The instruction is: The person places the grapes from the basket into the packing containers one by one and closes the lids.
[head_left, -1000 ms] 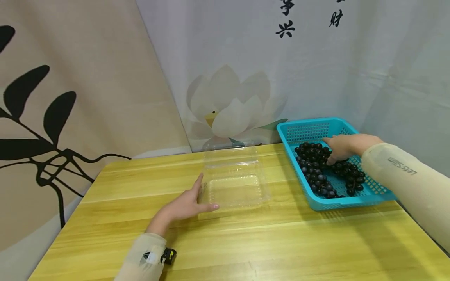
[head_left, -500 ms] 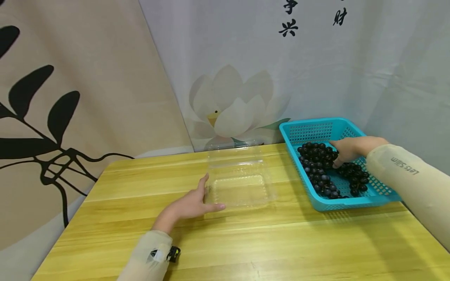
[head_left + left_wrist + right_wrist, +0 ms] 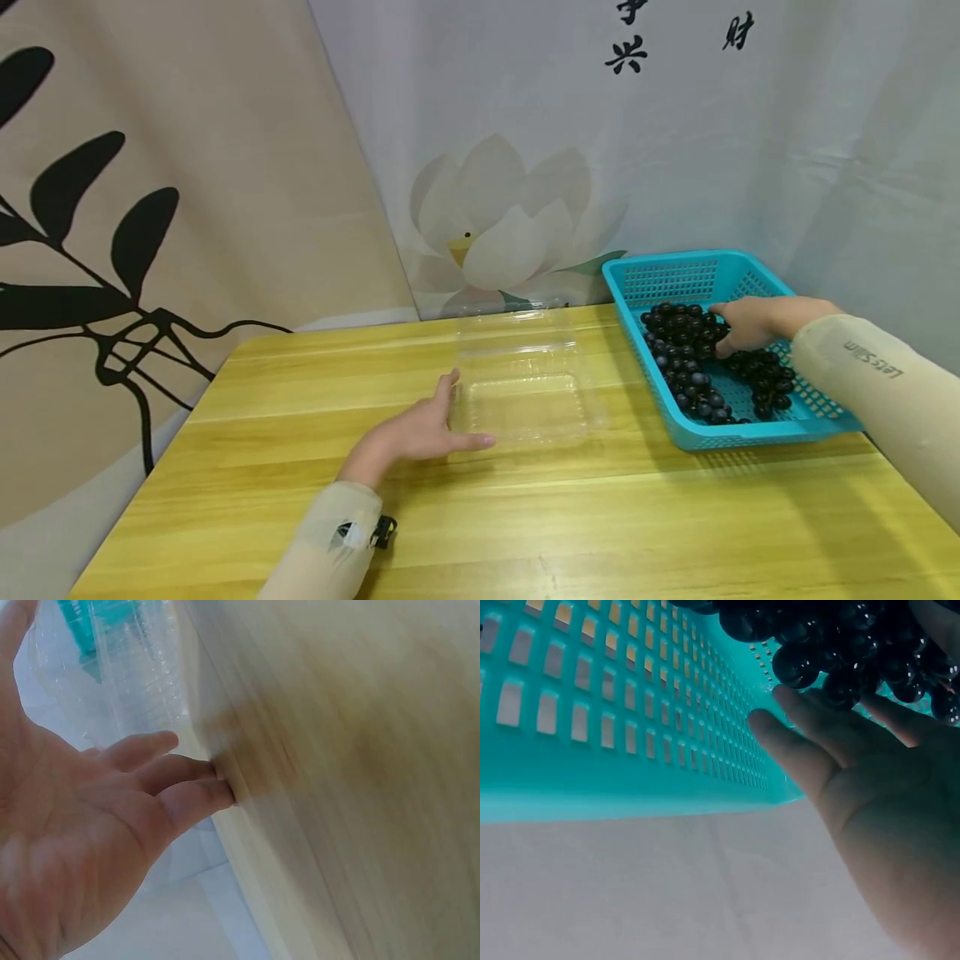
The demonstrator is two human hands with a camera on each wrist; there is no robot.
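In the head view a clear plastic clamshell container sits on the wooden table with its lid folded back. My left hand is at its near left corner, thumb and fingers spread. In the left wrist view the fingertips meet the table beside the container. My right hand reaches into a blue plastic basket of dark grapes. In the right wrist view its fairly straight fingers touch the underside of a bunch, the thumb across from them.
The basket stands at the table's right side, close to the curtain behind. More grapes lie in its right part. Wooden tabletop extends in front of the container and basket.
The head view has shifted slightly, so everything sits further right. My right hand has sunk a little deeper among the grapes. My left hand stays beside the container.
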